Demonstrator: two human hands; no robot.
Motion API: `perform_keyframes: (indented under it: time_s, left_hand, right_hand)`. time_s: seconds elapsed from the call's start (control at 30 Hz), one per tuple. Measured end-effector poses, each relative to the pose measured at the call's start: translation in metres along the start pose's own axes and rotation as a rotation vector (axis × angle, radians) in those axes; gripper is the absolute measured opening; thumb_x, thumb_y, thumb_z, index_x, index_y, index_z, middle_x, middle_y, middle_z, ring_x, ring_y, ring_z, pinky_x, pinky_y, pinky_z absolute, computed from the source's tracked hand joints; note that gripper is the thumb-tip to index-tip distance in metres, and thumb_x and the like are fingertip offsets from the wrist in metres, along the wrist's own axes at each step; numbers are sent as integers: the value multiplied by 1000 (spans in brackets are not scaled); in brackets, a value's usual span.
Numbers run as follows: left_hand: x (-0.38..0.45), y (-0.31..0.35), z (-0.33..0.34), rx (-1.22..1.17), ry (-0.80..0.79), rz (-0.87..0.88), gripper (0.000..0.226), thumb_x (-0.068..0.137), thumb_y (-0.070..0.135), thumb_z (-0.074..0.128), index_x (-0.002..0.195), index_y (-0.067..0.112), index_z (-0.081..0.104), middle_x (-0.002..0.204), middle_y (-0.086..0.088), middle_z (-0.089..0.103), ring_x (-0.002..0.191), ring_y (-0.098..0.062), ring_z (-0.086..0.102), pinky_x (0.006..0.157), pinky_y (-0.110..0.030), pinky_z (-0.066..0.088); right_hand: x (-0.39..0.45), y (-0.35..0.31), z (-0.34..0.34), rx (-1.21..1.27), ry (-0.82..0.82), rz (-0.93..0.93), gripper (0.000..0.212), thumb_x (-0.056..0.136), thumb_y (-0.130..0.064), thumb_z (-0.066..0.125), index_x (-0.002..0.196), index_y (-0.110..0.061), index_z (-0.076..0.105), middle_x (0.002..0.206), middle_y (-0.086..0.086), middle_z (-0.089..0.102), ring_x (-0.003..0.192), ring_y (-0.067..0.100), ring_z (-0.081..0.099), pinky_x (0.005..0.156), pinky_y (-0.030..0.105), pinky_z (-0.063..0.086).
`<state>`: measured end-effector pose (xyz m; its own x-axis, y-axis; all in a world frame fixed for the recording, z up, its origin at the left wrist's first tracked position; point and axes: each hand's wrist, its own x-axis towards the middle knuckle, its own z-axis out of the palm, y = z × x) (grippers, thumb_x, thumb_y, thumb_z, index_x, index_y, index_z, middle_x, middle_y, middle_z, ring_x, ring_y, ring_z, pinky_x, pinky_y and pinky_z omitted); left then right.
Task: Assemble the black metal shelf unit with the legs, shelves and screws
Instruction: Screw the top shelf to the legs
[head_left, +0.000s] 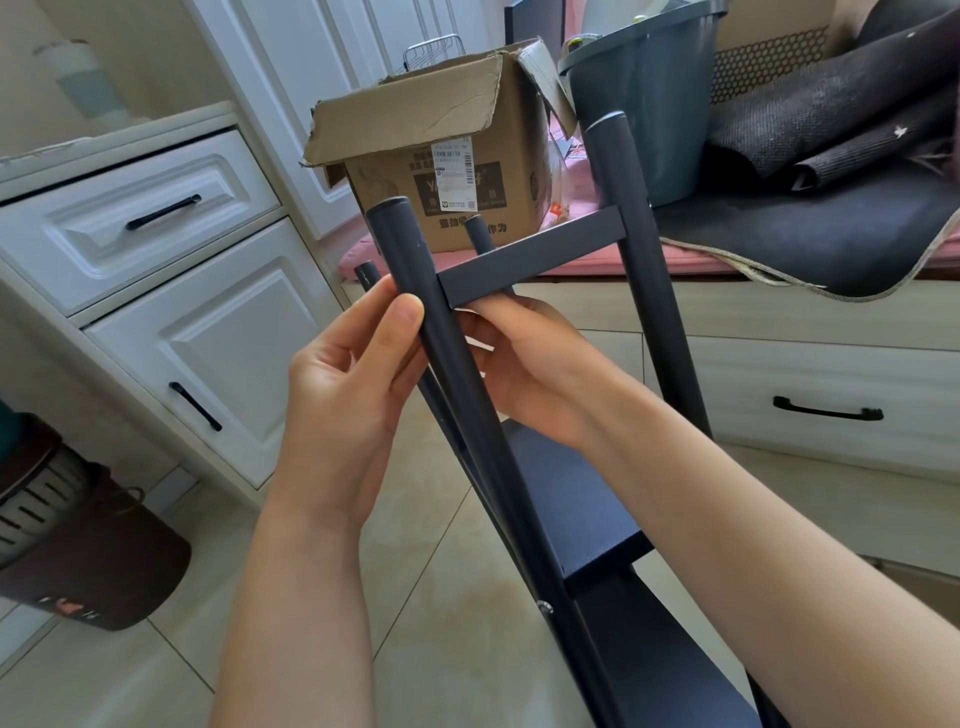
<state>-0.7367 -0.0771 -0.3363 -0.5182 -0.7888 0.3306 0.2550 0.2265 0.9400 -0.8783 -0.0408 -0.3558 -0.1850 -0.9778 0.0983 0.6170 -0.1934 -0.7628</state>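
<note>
— What have you got hold of?
— My left hand (353, 374) grips the near leg (415, 291); my right hand (524, 358) pinches under the crossbar (530, 257), fingertips hidden.
— Surroundings?
— Shelf (576, 499) below, tiled floor (467, 597), white drawers (145, 218), cardboard box (441, 156) behind. The legs' lower ends are cut off.

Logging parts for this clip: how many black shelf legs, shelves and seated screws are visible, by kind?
Legs: 4, near left, near right, two behind
Shelves: 2, upper, lower
Screws: 1
Total: 7
</note>
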Motion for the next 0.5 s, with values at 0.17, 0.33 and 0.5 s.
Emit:
perform_keyframes:
  time_s: [0.17, 0.33, 0.5]
  left_hand:
    - [0, 0, 0, -9, -3, 3, 42, 89, 29, 62, 129, 14, 65, 122, -5, 73, 117, -25, 67, 101, -37, 53]
    - [-1, 1, 0, 5, -1, 10, 49, 82, 37, 69, 127, 16, 66, 121, -3, 73, 117, -23, 67, 102, -37, 53]
    - [-2, 2, 1, 0, -9, 13, 46, 85, 34, 67, 128, 15, 66, 121, -4, 73, 117, -25, 67, 101, -36, 54]
  right_hand:
    - [0, 1, 0, 86, -35, -22, 17, 98, -18, 58, 111, -13, 66, 89, 1, 68, 83, 12, 66, 77, 27, 55]
    - [-4, 1, -6, 98, -78, -23, 17, 93, -14, 58, 108, -9, 66, 90, 3, 65, 88, 15, 61, 80, 27, 54]
    - [-3, 2, -3, 15, -15, 3, 12, 93, -21, 64, 100, -12, 68, 82, 3, 62, 84, 15, 58, 70, 25, 53]
